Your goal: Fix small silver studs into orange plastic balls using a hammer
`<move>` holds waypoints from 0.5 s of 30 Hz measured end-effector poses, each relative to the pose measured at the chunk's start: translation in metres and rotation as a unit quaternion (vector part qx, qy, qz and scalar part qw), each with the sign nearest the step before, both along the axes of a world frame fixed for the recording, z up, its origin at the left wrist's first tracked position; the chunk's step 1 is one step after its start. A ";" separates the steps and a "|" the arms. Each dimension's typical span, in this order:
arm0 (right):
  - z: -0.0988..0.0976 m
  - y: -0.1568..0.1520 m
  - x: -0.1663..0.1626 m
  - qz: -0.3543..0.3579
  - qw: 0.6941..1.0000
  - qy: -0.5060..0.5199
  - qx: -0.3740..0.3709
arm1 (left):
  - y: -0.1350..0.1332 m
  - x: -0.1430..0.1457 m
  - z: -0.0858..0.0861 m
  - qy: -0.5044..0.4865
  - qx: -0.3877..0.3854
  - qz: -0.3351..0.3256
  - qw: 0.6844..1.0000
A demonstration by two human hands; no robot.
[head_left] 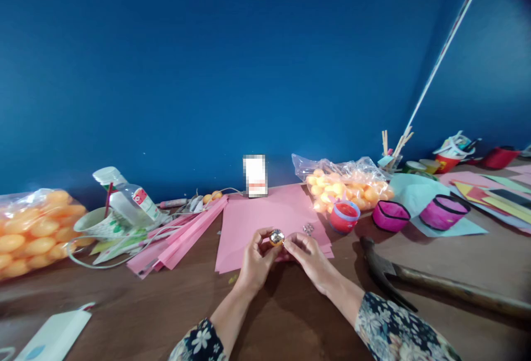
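My left hand (258, 260) grips a small shiny metallic ball (276, 236) between thumb and fingers, over the near edge of the pink paper sheets (265, 214). Close against the ball's right side, the thumb and forefinger of my right hand (307, 259) are pinched together. Whatever lies in that pinch is too small to make out. Just beyond my right hand, a little cluster of shiny silvery pieces (308, 229) rests on the pink paper.
Clear bags of orange balls (37, 234) (348, 189) stand left and back right. A red cup (344, 217) and two magenta fabric containers (391, 216) (443, 212) sit right. A hammer (440, 283) lies near my right forearm. Folded pink strips (186, 234) and a plastic bottle (133, 200) are left.
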State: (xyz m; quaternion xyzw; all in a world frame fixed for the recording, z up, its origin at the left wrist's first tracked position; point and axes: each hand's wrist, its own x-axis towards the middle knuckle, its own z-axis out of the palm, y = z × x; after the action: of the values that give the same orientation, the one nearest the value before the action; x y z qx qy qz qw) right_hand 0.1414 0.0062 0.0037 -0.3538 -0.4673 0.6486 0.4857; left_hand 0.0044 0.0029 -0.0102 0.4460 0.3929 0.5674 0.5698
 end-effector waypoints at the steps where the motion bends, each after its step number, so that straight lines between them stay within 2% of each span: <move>1: 0.000 0.000 0.000 -0.002 1.000 -0.003 -0.001 | 0.000 0.000 0.000 0.000 -0.001 0.002 1.000; 8: -0.004 0.001 0.001 -0.017 1.000 0.000 -0.004 | 0.001 -0.001 -0.001 0.039 0.017 0.023 0.999; 15: 0.002 -0.001 -0.001 -0.037 0.999 -0.002 -0.005 | 0.002 -0.002 -0.003 0.060 0.029 0.027 0.997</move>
State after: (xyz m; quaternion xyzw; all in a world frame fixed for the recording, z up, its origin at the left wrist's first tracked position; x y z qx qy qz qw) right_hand 0.1400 0.0050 0.0056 -0.3748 -0.4517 0.6315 0.5067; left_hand 0.0026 0.0045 -0.0133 0.4846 0.4216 0.5664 0.5163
